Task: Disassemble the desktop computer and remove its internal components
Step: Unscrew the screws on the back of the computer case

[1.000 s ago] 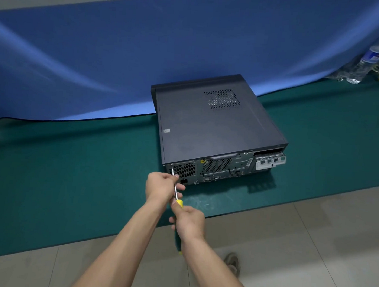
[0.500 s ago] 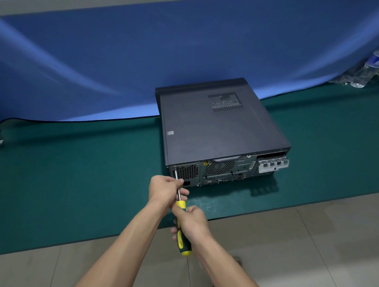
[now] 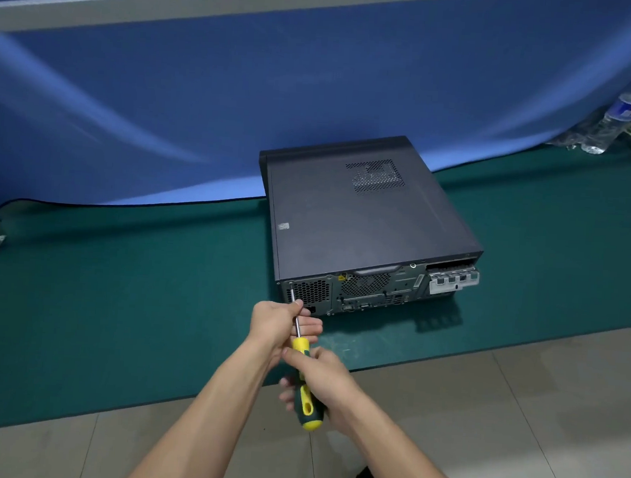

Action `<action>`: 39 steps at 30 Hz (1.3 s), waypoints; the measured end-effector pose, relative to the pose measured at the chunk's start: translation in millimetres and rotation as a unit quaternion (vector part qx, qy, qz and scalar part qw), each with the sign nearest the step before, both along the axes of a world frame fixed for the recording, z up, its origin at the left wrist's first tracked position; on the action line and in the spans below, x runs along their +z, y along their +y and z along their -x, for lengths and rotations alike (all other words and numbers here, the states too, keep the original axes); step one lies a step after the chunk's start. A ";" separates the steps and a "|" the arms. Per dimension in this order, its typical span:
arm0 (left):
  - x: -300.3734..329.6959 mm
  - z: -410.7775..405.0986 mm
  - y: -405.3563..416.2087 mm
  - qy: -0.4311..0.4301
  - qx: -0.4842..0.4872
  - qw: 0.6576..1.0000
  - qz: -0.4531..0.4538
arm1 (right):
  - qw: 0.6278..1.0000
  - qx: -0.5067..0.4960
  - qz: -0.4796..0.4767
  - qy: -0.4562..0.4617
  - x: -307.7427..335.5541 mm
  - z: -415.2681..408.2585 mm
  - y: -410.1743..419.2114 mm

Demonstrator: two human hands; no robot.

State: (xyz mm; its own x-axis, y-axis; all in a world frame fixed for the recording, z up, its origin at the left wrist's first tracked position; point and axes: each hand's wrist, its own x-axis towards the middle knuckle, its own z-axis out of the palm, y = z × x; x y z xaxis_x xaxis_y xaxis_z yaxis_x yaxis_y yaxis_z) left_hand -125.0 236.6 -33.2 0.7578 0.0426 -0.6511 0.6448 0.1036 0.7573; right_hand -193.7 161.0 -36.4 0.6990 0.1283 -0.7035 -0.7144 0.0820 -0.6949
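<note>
The desktop computer lay flat on the green mat, rear panel toward the person, lid on and nothing removed yet, so the task looked to be at its 1st step: freeing the cover. The right hand was wrapped round the yellow-and-green handle of the screwdriver, grip clamped on it. The left hand pinched the bare metal shaft further up, steadying it. The tip sat at the upper left corner of the rear panel, approx. on a case screw, though the screw head was too small to make out for sure. Next move, as I judged it: keep the tip seated and square, turn the handle w/ the right hand to back the screw out, left hand guiding the shaft so it wouldn't skid onto the vent grille beside it. After that, other rear fasteners prob. needed the same before the lid could slide off. Around: a blue cloth draped behind the case and lapping onto the mat, a plastic water bottle well apart at far right w/ some small yellow-and-black item near it, a tiled floor in front of the mat. A pale bracket stuck out at the rear's right end. Nothing stood between hands and screw.
</note>
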 end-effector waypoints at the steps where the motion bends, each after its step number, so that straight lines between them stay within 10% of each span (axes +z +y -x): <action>1: -0.3 0.7 -1.6 -0.001 0.000 1.000 0.008 | 0.998 0.010 -0.050 0.036 3.1 2.2 -0.9; 11: 1.1 3.5 2.8 -0.009 0.007 1.000 -0.010 | 0.999 -0.005 0.038 -0.034 -6.2 3.1 2.0; 17: 6.0 -0.2 -9.6 0.013 0.043 0.998 0.042 | 0.989 0.016 -0.137 0.060 -0.7 7.5 -9.3; 35: -7.2 -1.1 3.5 -0.053 0.003 0.996 -0.065 | 0.998 -0.019 0.042 -0.037 -10.7 1.3 7.0; 39: -2.6 -4.9 -0.1 -0.020 0.001 1.000 -0.003 | 0.995 0.010 -0.082 0.064 -6.9 3.2 -0.9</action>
State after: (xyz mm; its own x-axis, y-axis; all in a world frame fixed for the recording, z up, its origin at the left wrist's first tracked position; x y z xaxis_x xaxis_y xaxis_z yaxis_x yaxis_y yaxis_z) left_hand -120.1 236.5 -35.8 0.7830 0.0488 -0.6201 0.6139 0.0996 0.7831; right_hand -196.9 160.1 -43.3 0.6016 0.2611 -0.7549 -0.7985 0.1710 -0.5772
